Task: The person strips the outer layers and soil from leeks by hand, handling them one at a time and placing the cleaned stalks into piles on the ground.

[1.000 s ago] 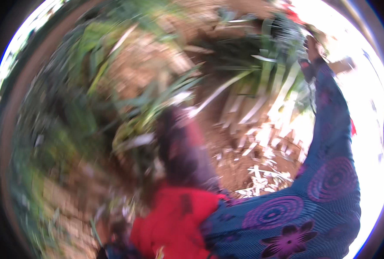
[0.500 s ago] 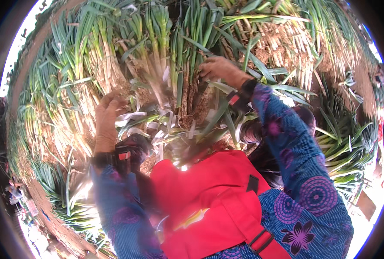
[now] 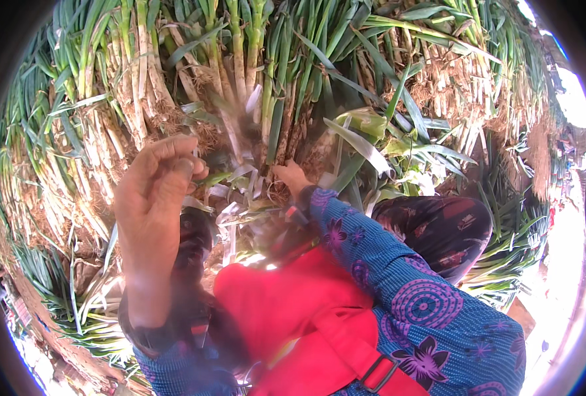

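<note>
In front of me stands a bunch of long green onions (image 3: 294, 99), with dark green leaves above and brownish stems below. My right hand (image 3: 293, 177) is at the low root end of this bunch. Its fingers are closed there, and what they grip is hidden. My left hand (image 3: 157, 188) is raised to the left of the bunch, its fingers bent in against the thumb. Whatever may be between those fingertips is too small to make out. Pale peeled strips (image 3: 243, 178) lie between the two hands. A loose broad leaf (image 3: 359, 145) lies right of the bunch.
Upright bundles of green onions with pale stems (image 3: 134, 86) line the left and back. More rooty bundles (image 3: 444, 79) stand at the right. A red apron (image 3: 293, 284) covers my lap, and my dark patterned knee (image 3: 438, 231) sticks out to the right.
My right hand has moved down and left, from the upper stems to the root end. My left hand has come nearer the camera, its fingers curling in. The view has shifted slightly.
</note>
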The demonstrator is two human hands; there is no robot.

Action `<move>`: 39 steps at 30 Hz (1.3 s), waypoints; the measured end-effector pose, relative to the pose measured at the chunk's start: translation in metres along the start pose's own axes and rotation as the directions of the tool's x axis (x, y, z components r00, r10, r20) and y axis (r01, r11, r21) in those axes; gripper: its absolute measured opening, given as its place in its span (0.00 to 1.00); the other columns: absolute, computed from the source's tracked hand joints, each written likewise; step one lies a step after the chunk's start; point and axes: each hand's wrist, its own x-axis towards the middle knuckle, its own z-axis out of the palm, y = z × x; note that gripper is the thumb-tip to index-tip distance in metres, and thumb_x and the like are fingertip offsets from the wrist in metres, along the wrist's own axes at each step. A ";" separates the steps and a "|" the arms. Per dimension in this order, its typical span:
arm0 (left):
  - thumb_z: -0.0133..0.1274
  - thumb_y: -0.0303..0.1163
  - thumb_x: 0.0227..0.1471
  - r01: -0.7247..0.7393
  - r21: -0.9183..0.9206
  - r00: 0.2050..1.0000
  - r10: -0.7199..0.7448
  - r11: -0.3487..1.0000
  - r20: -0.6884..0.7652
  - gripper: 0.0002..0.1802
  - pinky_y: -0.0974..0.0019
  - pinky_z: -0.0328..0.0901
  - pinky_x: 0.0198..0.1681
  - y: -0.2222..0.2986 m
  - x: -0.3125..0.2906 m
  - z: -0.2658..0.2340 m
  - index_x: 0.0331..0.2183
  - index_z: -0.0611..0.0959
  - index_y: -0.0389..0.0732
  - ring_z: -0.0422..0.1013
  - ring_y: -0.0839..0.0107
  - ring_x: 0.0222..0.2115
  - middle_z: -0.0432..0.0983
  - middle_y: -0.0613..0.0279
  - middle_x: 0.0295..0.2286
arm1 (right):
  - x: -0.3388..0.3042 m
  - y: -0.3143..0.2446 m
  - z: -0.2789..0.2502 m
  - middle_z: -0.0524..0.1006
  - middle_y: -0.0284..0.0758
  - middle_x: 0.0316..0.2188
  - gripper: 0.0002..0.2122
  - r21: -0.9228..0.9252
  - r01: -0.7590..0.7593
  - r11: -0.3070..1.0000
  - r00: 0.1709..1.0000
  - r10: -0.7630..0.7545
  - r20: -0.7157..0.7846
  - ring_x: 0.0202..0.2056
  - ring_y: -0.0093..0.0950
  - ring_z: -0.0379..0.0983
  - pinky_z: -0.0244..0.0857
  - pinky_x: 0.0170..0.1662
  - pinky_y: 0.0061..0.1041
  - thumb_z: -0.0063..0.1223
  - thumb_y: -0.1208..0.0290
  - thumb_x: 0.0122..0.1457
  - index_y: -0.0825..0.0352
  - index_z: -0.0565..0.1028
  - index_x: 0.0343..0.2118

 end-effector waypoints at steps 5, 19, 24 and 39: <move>0.49 0.27 0.57 0.000 -0.124 0.999 0.006 0.992 0.051 0.12 0.75 0.64 0.38 -0.004 0.000 0.004 0.43 0.76 0.33 0.70 0.77 0.34 0.74 0.63 0.30 | -0.021 -0.015 -0.027 0.75 0.45 0.27 0.14 -0.154 0.256 0.955 0.967 -0.255 0.025 0.39 0.39 0.74 0.66 0.43 0.32 0.51 0.65 0.52 0.71 0.74 0.37; 0.48 0.29 0.56 0.174 0.101 0.961 -0.191 0.980 0.198 0.12 0.72 0.68 0.33 -0.048 0.004 0.052 0.42 0.77 0.36 0.72 0.74 0.33 0.77 0.61 0.34 | -0.154 -0.106 -0.201 0.69 0.29 0.24 0.12 0.605 -0.324 0.728 0.854 -0.049 0.518 0.22 0.21 0.66 0.64 0.25 0.22 0.49 0.66 0.59 0.64 0.71 0.43; 0.46 0.42 0.58 0.472 -0.248 0.847 -0.356 0.846 0.395 0.18 0.63 0.70 0.34 -0.084 0.011 0.142 0.45 0.74 0.41 0.73 0.69 0.36 0.77 0.62 0.37 | -0.257 -0.069 -0.256 0.67 0.25 0.21 0.15 0.658 -0.468 0.590 0.766 -0.099 0.635 0.19 0.17 0.62 0.59 0.20 0.15 0.49 0.68 0.59 0.65 0.66 0.48; 0.57 0.32 0.47 0.544 -0.737 0.837 -0.204 0.401 0.507 0.21 0.60 0.67 0.34 -0.022 -0.048 0.333 0.45 0.71 0.43 0.71 0.69 0.32 0.72 0.63 0.35 | -0.423 0.047 -0.370 0.61 0.29 0.17 0.21 0.585 -0.298 0.754 0.868 -0.041 0.496 0.15 0.18 0.56 0.48 0.17 0.18 0.54 0.71 0.50 0.73 0.63 0.46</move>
